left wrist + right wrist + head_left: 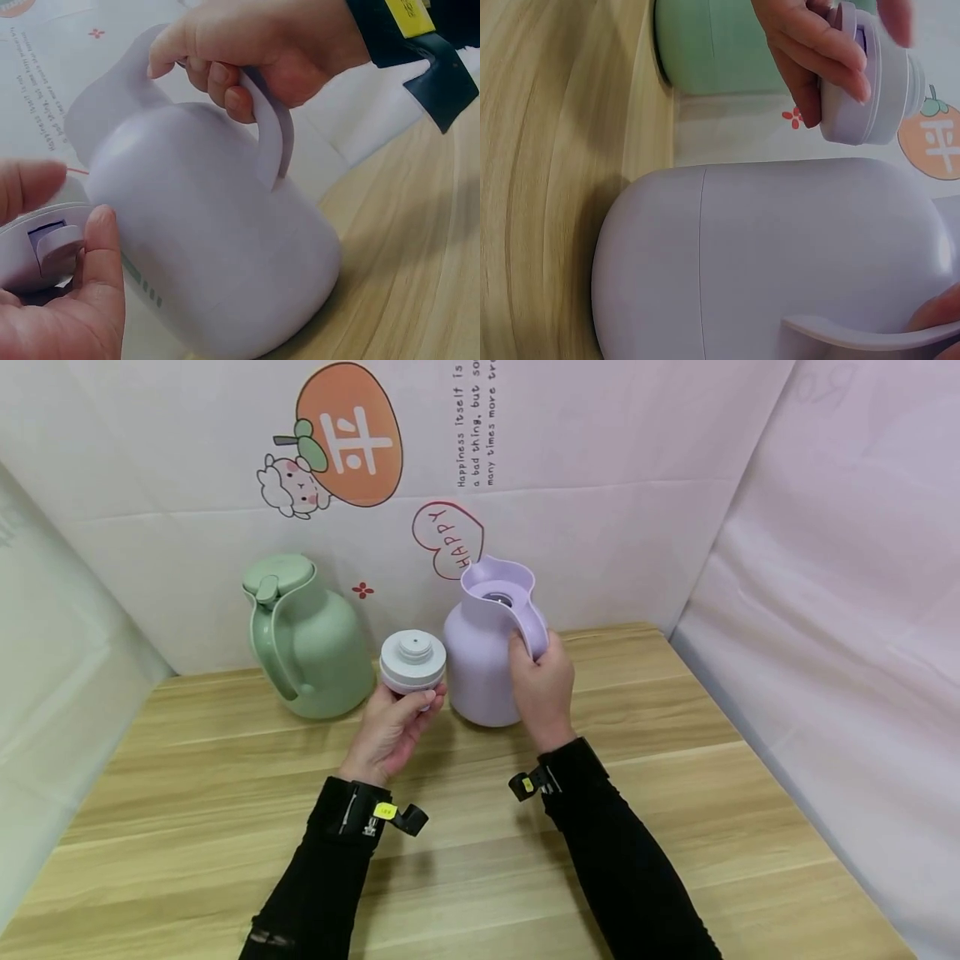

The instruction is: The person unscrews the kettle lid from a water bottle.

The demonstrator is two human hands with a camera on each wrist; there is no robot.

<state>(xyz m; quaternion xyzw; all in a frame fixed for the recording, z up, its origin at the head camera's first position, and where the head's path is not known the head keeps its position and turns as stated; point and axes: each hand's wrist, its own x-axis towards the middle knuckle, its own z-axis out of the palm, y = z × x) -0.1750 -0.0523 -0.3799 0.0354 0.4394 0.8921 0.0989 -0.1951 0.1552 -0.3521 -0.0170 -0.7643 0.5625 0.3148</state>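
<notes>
My left hand [390, 731] holds a lid [412, 660], its pale grey plug side facing up, just left of the purple thermos jug. In the left wrist view, the lid's small lever [61, 244] shows between thumb and fingers. The purple thermos jug [480, 672] stands on the table with its top uncovered and its mouth visible. Around its handle [274, 142] curl the fingers of my right hand [543, 689]. A green thermos jug [330, 647] with its lid on stands to the left of the left hand.
A wooden table [465, 868] lies under everything. Right behind the jugs rises a white cloth backdrop [600, 452] with printed drawings and words. More white cloth [840, 635] hangs along the right side. Both wrists wear black straps with small cameras.
</notes>
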